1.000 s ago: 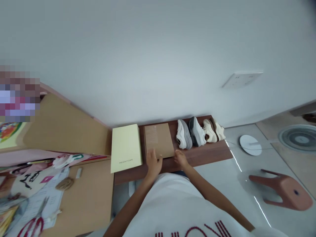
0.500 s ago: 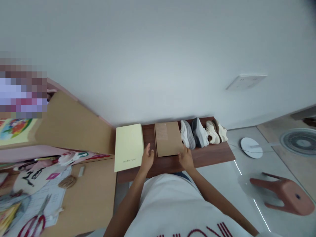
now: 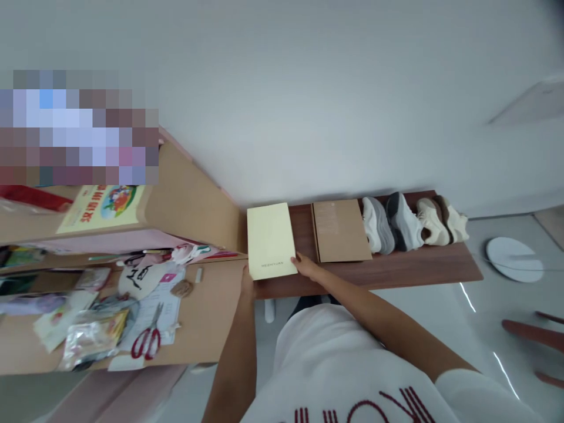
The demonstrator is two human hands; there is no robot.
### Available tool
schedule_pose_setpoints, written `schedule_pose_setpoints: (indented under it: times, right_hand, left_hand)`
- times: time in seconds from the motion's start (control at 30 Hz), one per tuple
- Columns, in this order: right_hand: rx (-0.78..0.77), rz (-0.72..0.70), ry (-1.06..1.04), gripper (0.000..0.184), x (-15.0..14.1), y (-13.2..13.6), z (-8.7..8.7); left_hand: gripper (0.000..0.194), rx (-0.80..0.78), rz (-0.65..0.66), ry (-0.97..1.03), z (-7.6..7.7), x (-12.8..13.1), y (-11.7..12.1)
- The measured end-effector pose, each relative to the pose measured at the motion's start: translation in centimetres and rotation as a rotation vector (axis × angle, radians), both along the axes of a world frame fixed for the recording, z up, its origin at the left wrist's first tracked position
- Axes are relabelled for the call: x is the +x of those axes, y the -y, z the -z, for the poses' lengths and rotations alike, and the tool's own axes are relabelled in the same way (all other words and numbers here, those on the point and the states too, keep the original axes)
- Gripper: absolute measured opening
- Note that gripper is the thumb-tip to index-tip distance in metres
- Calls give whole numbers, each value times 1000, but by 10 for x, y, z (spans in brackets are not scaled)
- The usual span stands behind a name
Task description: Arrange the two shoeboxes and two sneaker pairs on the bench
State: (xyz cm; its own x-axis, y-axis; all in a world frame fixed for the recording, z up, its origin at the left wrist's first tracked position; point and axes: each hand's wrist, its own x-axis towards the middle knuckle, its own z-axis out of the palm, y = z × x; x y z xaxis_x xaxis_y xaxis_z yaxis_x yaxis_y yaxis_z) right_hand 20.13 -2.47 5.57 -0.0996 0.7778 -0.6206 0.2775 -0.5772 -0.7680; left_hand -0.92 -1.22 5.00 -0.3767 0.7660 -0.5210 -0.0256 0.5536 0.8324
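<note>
Grasping yellow box (image 3: 271, 237) with right hand (image 3: 305, 266). Touching opposite corner with left hand (image 3: 247, 282) (can't tell finger closure), likely for steadiness.

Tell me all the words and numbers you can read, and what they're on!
"MEIZHIYUAN", blurred but likely: pale yellow box.
Red characters, too blurred: yellow label.
Dark red letters, cut off, unreadable: white shirt.
Black writing, too blurred: white item.
Print, too small: brown box, paper sheet.
</note>
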Motion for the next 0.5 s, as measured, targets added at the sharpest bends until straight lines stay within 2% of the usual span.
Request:
schedule_pose_setpoints:
  times: [0.1,0.2,0.27,0.37,0.5]
  right_hand:
    - [-160,189,-187,43,-4,0,11]
    - [-238,304,-287,31,-2,8,16]
    - [-268,329,-299,25,-3,12,15]
    - [-286,342,-310,25,-8,15,7]
    - [-289,302,-505,53,-9,19,-17]
  left_hand:
    - [51,48,138,145,-10,-11,7]
    - [55,46,260,6,-27,-28,21]
    - [52,120,282,-158,-36,-30,31]
    - [61,193,256,-355,-47,-7,45]
    - [62,228,297,-494,-55,39,61]
